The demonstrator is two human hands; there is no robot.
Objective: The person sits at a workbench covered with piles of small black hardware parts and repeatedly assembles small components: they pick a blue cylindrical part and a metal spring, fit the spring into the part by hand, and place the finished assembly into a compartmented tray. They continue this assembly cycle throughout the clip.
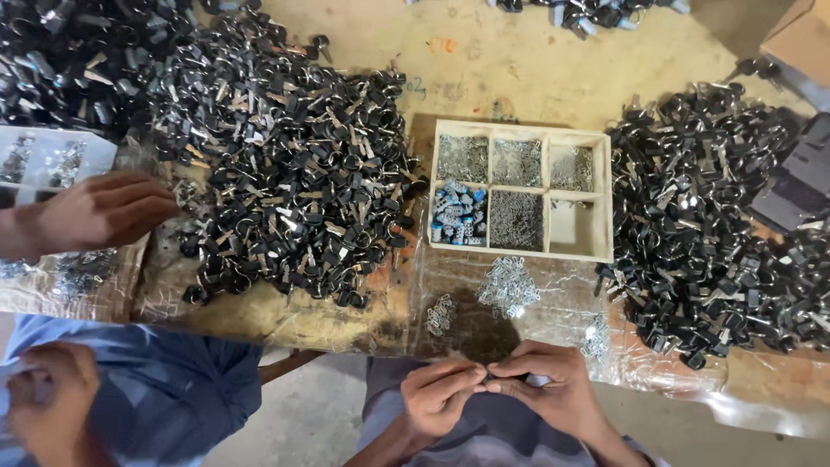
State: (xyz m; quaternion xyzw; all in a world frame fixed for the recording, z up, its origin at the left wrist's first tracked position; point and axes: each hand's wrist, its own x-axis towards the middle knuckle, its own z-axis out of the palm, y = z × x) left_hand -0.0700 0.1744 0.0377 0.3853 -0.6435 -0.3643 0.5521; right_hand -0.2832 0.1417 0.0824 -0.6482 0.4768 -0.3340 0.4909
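Note:
My left hand (439, 396) and my right hand (553, 387) meet at the bottom centre, below the table edge, fingertips pinched together on a small dark key part (489, 375); most of the part is hidden by the fingers. Just beyond them, on clear plastic sheeting, lie small heaps of silvery metal rings (508, 285). A pale wooden compartment tray (596, 197) sits behind, holding small metal pieces and a cluster of blue parts (458, 214).
A large heap of black-headed keys (285, 164) covers the left of the table and another heap of black-headed keys (709, 216) the right. A co-worker's hand (99, 210) rests at the left, with their other hand (47, 393) over a blue garment. A cardboard box (800, 39) stands top right.

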